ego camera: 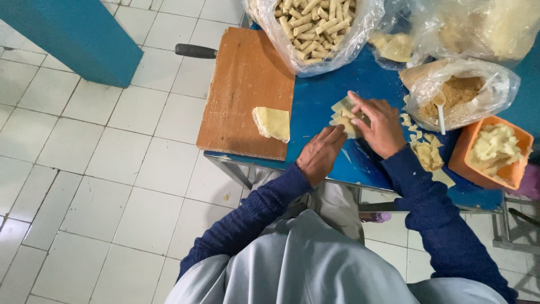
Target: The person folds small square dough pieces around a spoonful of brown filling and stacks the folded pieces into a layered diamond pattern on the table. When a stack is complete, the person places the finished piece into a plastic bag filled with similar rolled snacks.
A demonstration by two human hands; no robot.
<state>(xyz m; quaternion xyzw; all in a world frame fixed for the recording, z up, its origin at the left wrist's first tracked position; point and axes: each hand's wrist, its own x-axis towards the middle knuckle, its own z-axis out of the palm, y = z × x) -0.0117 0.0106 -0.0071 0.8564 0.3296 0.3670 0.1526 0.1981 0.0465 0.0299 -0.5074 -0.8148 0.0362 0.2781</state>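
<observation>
Both hands work a thin, pale yellow pastry sheet that lies flat on the blue desk, just right of the wooden cutting board. The left hand rests its fingertips on the near left edge of the sheet, pinning it down rather than gripping it. The right hand lies over the far right part of the sheet, fingers curled onto it and pinching or folding a corner; from this angle it is hard to tell whether a flap is already lifted.

On the cutting board sits a small stack of more sheets, and a dark knife handle juts out past the board's far left edge. At the far side of the desk a clear bag of finished rolls stands open, with two more plastic bags to its right, one holding brown crumbs and a white spoon. An orange tub of pale filling stands at the right, with dough scraps lying between it and the right hand.

Judging by the layout, the step in hand is wrapping or rolling one sheet. The next move seems to call for keeping the near edge held flat while the right fingers turn the sheet over evenly, with a light touch so the thin dough does not tear.
</observation>
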